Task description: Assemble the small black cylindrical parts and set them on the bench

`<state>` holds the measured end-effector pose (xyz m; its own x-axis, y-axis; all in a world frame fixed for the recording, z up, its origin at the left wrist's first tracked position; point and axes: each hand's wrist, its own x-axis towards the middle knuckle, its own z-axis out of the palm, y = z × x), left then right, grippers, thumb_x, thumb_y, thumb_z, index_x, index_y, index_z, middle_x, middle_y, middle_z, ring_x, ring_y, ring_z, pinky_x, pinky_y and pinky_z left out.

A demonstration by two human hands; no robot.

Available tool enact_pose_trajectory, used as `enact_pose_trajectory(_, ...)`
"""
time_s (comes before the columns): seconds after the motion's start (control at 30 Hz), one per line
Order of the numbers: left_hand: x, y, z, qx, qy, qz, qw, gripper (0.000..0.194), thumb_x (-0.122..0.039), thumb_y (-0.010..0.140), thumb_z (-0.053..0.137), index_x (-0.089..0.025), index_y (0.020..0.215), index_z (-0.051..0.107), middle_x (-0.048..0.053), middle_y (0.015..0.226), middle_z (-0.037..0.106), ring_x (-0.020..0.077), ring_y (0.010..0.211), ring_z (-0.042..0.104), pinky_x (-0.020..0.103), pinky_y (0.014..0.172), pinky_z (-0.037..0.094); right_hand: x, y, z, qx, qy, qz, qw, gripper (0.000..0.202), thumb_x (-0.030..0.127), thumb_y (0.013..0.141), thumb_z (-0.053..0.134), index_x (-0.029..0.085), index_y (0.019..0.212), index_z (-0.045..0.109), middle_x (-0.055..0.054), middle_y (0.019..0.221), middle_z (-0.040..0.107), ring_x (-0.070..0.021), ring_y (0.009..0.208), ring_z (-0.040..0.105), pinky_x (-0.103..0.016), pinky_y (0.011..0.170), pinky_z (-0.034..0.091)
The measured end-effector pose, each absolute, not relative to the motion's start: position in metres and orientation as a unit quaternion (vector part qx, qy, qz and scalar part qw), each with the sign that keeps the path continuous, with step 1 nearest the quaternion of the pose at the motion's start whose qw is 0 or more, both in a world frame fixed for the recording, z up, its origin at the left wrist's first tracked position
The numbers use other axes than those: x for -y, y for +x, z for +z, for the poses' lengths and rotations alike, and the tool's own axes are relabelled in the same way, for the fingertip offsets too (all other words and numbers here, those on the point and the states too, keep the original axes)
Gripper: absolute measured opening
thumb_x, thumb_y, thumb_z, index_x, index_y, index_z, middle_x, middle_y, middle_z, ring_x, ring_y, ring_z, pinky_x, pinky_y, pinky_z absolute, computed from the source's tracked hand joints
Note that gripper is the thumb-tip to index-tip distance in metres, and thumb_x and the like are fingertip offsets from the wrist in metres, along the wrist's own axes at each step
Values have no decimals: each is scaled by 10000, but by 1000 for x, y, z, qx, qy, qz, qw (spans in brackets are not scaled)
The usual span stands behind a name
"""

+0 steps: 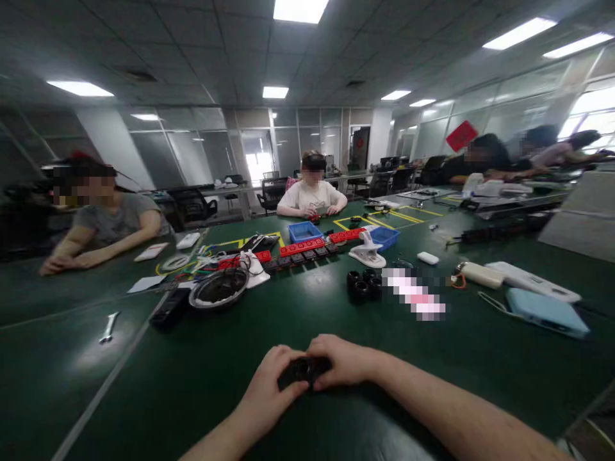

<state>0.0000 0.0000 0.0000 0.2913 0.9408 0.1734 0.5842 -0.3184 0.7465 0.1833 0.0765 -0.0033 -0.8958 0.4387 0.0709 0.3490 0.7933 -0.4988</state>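
Under and around the round silver-rimmed dish (pixel 220 288), see green tabletop (pixel 202 371). Beyond the dish and to its right, note long row of red and dark blocks (pixel 301 248). Nearer than the dish and right of it, observe left hand (pixel 271 384) and right hand (pixel 343 362), close together. Far right of the dish, see light-blue case (pixel 545 310); less far right, black cylinders (pixel 364 286); left and nearer, wrench (pixel 109 328). Nearer than the dish, between both hands, note small black part (pixel 303 368), pinched by thumbs and fingers from both sides.
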Motion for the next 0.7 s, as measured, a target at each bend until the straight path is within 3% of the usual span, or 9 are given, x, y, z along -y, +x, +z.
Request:
enact_pose_trajectory(0.2,0,2,-1,-513,748,307,290,225,-282,694,627,-235,911,591,30,885,568,213,858,519,321,753,415,-69,177,-3,939,-269,203,75,341,466,623,650,155,743,578,2,687,560,-137,654,494,-228,573,337)
enact_pose_trajectory(0.4,-2,5,-7,-581,708,314,250,180,-286,677,627,-196,823,570,25,837,551,216,820,516,314,711,407,-51,164,-6,925,-359,73,98,485,604,608,574,138,745,586,-59,700,577,-208,696,509,-338,686,339)
enact_pose_trajectory(0.57,-2,1,-4,-546,735,301,266,189,-294,700,618,-213,867,576,30,872,539,214,849,502,313,730,405,-64,176,-3,936,-274,184,123,530,563,616,608,181,978,555,-53,899,556,-198,824,492,-307,717,354)
enact_pose_trajectory(0.7,-2,-2,0,-505,758,293,291,246,-302,725,602,-244,963,577,35,914,532,214,886,497,320,767,403,-80,186,-1,940,-205,255,91,360,438,660,639,177,902,581,-22,861,556,-164,818,491,-269,716,360)
